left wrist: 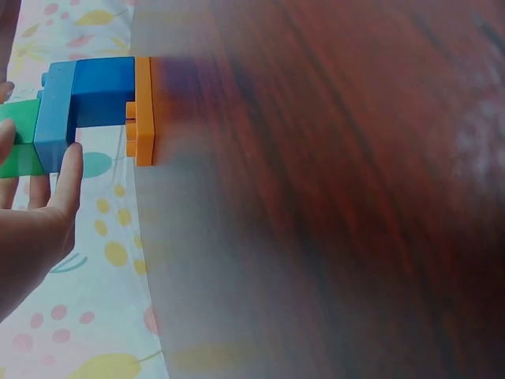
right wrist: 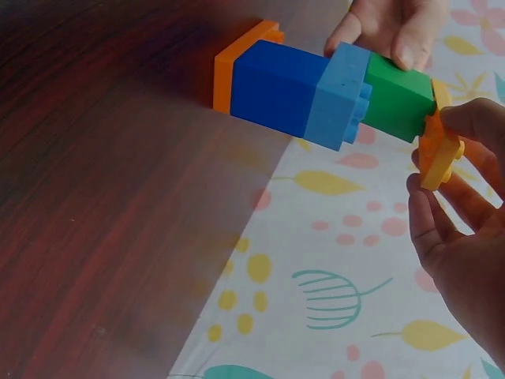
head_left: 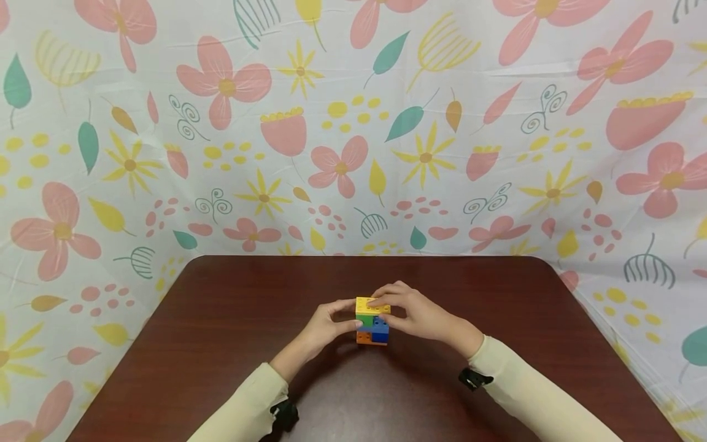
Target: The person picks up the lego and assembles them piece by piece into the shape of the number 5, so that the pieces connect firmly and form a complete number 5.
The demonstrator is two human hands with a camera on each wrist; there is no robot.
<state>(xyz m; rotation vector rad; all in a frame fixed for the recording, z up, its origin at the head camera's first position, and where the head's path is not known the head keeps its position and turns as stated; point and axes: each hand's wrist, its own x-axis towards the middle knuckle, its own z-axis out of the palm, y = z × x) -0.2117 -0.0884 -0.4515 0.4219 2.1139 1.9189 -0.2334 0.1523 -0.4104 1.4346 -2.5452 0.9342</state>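
A small stack of toy building bricks stands upright on the table. From the bottom it has an orange plate (right wrist: 223,85), a dark blue brick (right wrist: 272,87), a light blue plate (right wrist: 335,99), a green brick (right wrist: 397,96) and a yellow plate (right wrist: 432,162) on top. My left hand (head_left: 323,326) holds the stack from the left, its thumb on the green brick's face; in the left wrist view a fingertip lies at the light blue plate. My right hand (head_left: 422,314) pinches the yellow plate, which overhangs the green brick toward the right.
The dark brown table (head_left: 232,294) has rounded far corners. Behind it and along both sides hangs a white cloth (head_left: 342,227) printed with flowers and leaves. A black strap device sits at each wrist, beside the pale sleeves (head_left: 245,399).
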